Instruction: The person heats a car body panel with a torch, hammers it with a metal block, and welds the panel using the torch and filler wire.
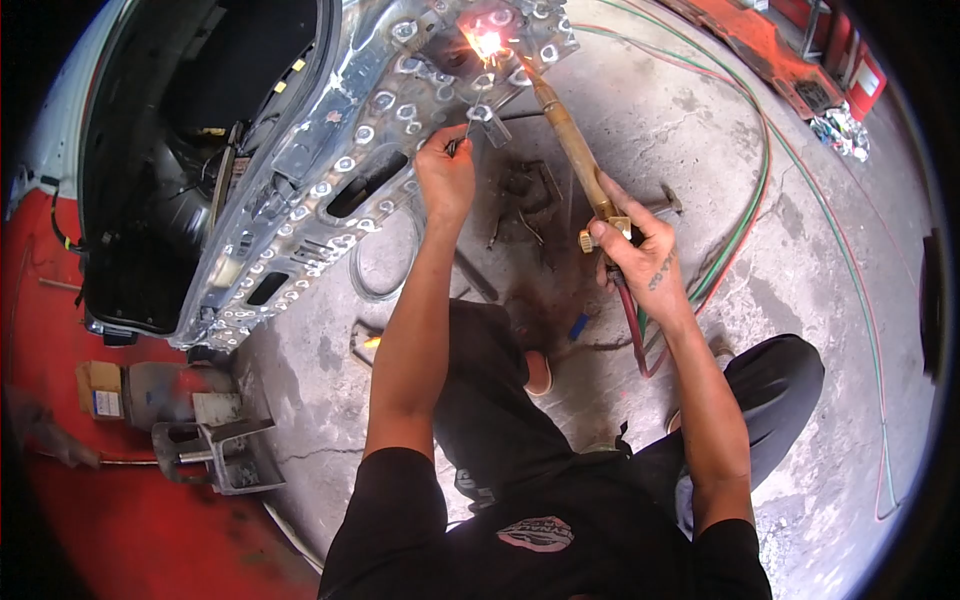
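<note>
My right hand (640, 245) is wrapped round the handle of a long brass torch (572, 140). The torch points up and left, and its tip meets a bright, sparking glow (488, 44) on a bare metal car panel (345, 165). Many round weld spots dot this panel. Beside its edge my left hand (446, 178) is closed in a pinch on a thin dark piece, too small to name, just below a small bent metal tab (492, 128). Red and green hoses (636, 325) run from the torch's lower end.
Hoses (768, 150) curve over the concrete floor (800, 270) at the right. A hammer (668, 203) lies beyond my right hand. A coil of wire (385, 265) is under the panel. Metal brackets (235, 455) and a cardboard box (100, 390) stand lower left.
</note>
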The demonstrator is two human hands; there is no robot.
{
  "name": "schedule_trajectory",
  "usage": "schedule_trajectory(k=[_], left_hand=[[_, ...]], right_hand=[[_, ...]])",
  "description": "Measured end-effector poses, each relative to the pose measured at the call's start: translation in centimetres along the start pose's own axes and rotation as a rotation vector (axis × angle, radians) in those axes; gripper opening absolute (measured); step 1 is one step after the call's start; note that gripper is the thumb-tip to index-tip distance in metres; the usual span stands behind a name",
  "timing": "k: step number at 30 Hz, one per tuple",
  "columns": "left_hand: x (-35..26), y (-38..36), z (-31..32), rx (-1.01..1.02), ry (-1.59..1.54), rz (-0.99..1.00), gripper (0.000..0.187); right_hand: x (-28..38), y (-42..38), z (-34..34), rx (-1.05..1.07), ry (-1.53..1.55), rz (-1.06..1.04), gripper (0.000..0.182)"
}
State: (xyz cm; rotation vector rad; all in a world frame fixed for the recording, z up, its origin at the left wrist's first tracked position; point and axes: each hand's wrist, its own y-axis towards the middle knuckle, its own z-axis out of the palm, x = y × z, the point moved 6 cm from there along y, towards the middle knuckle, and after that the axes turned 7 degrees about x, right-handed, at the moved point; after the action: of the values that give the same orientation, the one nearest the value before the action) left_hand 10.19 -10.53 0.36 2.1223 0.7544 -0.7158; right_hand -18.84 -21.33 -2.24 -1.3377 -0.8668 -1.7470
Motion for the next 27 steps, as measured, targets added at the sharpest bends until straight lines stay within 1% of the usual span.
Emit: schedule_trajectory(k=[11, 20, 27], left_hand=[[-0.18, -0.04, -0.03, 0.009, -0.006, -0.028, 0.022], [-0.28, 0.02, 0.02, -0.003, -0.002, 0.007, 0.022], [-0.75, -0.01, 0.04, 0.006, 0.005, -0.009, 0.021]], right_hand=[[-0.08, -0.02, 0.03, -0.001, -0.002, -0.005, 0.059], [-0.01, 0.00, -0.01, -0.003, -0.013, 0.001, 0.059], [-0.14, 0.00, -0.03, -0.001, -0.004, -0.003, 0.060]])
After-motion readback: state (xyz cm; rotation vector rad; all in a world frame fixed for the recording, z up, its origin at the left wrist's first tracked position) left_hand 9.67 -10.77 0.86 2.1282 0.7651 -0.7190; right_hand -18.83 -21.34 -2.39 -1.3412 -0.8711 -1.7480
